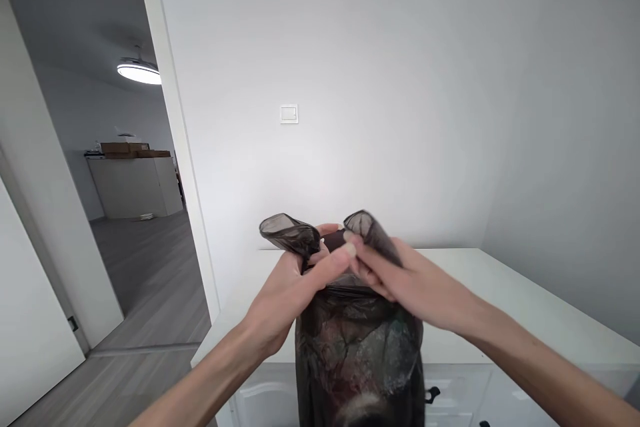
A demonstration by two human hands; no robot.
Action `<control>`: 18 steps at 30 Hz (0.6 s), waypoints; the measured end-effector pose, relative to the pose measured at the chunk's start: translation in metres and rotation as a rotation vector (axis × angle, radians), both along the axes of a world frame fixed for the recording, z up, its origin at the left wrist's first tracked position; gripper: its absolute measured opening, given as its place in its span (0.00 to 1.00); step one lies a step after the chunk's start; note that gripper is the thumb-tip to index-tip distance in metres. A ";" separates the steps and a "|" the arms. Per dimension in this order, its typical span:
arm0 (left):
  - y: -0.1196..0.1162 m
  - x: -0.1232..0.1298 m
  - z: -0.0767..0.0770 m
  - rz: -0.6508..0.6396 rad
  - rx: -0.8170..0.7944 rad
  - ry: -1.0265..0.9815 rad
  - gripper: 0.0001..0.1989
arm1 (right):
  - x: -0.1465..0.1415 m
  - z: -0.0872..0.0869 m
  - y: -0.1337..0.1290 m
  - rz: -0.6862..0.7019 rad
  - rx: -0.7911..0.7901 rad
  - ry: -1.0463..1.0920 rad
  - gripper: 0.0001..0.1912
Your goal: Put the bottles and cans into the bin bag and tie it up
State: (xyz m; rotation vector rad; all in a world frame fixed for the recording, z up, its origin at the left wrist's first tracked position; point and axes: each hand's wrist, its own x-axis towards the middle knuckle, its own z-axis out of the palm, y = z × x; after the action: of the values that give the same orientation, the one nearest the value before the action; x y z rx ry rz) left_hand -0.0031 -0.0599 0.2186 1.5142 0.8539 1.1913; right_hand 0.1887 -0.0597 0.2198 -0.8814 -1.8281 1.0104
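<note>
A thin, see-through black plastic bag (360, 353) hangs in front of a white cabinet, with crumpled contents showing dimly through it. My left hand (295, 287) grips the bag's neck on the left, and one gathered handle loop sticks up past its fingers. On the other side my right hand (400, 273) pinches the second loop, which also stands upright. Both hands meet close together at the bag's top, thumbs and fingertips nearly touching. What exactly lies inside the bag cannot be made out.
The white cabinet top (500, 300) stretches behind the bag to the wall, with dark drawer handles (433, 395) below. A light switch (289, 114) is on the wall. To the left, a doorway opens onto a room with boxes (130, 149) on a counter.
</note>
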 end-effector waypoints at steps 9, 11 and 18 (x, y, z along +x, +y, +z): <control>0.028 0.007 -0.026 0.095 -0.085 -0.018 0.26 | -0.015 -0.021 0.022 0.086 0.005 -0.245 0.20; 0.037 0.005 -0.030 0.147 -0.090 -0.049 0.29 | -0.012 -0.027 0.031 0.166 -0.087 -0.051 0.19; 0.063 -0.005 -0.044 0.118 -0.057 0.035 0.24 | -0.017 -0.072 0.059 0.120 -0.270 0.577 0.19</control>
State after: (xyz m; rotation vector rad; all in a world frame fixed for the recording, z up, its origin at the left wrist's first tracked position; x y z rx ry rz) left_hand -0.0080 0.0029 0.1748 1.4588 1.0045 1.2187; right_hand 0.1714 -0.0002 0.1478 -0.5527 -1.2844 1.4380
